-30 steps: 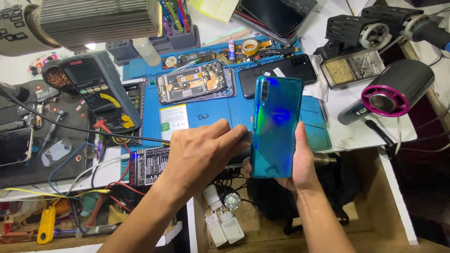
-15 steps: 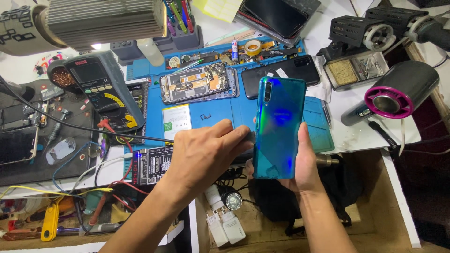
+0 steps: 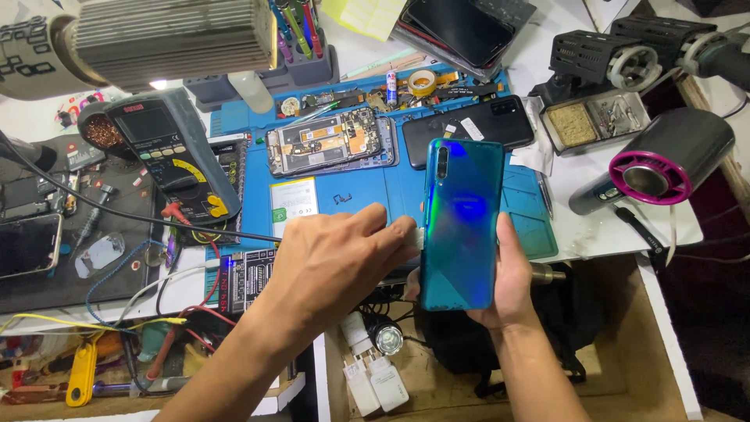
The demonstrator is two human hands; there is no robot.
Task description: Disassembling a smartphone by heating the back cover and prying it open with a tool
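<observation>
Centrally, one blue-green phone (image 3: 461,223) stands upright, back toward the camera, over the front edge of the blue mat (image 3: 359,191). The right hand (image 3: 508,285) grips it from behind and below, thumb up the right edge, fingers wrapped out of sight behind the body. The left hand (image 3: 332,266) lies palm down beside it, fingers pressed together, their tips pinching a small pale scrap against the phone's left edge; what the scrap is cannot be made out.

Counted on the desk (image 3: 594,230): one opened phone (image 3: 328,142) with its boards bare, one black phone (image 3: 469,129) face down behind the held one and partly covered by it, one multimeter (image 3: 168,152) with red and black leads, one tape roll (image 3: 423,80), one heat gun (image 3: 664,160) with a magenta ring, one tray (image 3: 594,121) holding a brass pad. A further phone (image 3: 27,244) is cut off at the left edge. Two white chargers (image 3: 375,375) lie in the drawer below, beside a small torch (image 3: 387,338). The ribbed lamp (image 3: 168,35) at top left is blurred and cropped.
</observation>
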